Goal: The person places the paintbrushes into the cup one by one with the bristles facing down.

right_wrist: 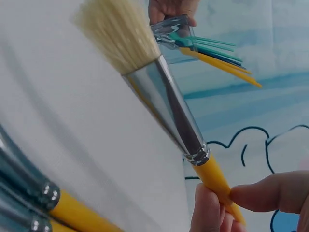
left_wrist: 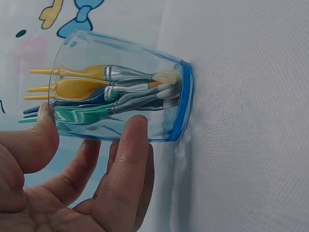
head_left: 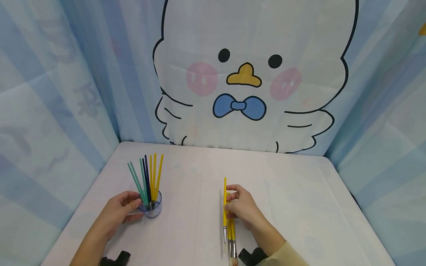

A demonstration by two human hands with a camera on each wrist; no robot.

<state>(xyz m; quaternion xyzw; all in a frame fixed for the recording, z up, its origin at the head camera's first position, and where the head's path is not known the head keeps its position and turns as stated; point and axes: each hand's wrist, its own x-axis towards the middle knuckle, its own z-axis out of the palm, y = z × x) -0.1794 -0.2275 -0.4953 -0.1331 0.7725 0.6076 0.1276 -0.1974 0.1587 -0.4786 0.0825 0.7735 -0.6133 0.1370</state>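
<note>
On the left of the table stands a clear bluish cup (head_left: pixel 158 211), upright, with several paintbrushes (head_left: pixel 153 177) in it, bristles down. Their handles are green, dark blue and yellow. My left hand (head_left: pixel 116 212) holds the cup from its left side; in the left wrist view, the thumb lies at the rim and fingers along the wall. My right hand (head_left: pixel 245 207) pinches a yellow-handled paintbrush (right_wrist: pixel 166 108) between thumb and fingers, its pale, wide bristles pointing down toward me. Beside it, two more yellow-handled paintbrushes (head_left: pixel 233 231) lie on the table, partly hidden by the hand.
The white-covered table (head_left: pixel 186 221) is enclosed by light blue striped curtains (head_left: pixel 43 111). Behind it hangs a cloth with a cartoon bird (head_left: pixel 246 75). Black wrist devices (head_left: pixel 253 256) show at the bottom edge.
</note>
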